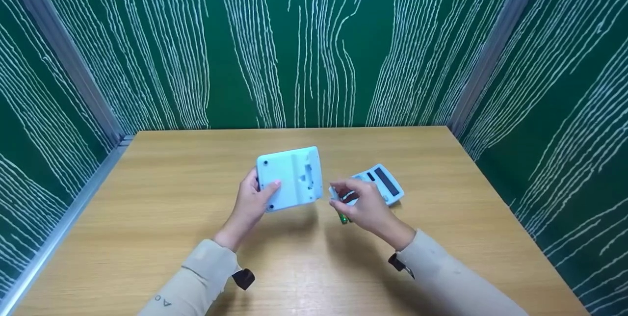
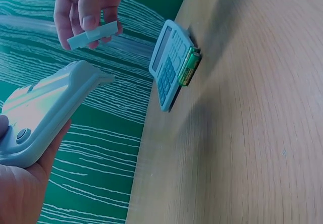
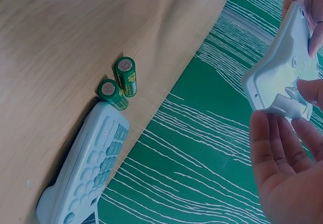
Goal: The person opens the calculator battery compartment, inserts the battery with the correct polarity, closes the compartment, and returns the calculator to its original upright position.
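Note:
My left hand point(image 1: 249, 205) holds a light blue calculator point(image 1: 285, 173) above the table, its back turned up and the thumb lying across it. Near the calculator's right end the battery compartment point(image 1: 309, 177) is uncovered. Between thumb and fingertips, my right hand point(image 1: 369, 207) pinches a small light blue battery cover point(image 2: 93, 35), just to the right of the held calculator and apart from it. Two green batteries point(image 3: 115, 94) lie side by side on the table below the right hand, which partly hides them in the head view.
A second light blue calculator point(image 1: 387, 184) rests keys up on the wooden table point(image 1: 196, 169), right behind the batteries. Green walls point(image 1: 235, 61) with white wavy lines enclose the back and sides. Dark straps show at both sleeve cuffs.

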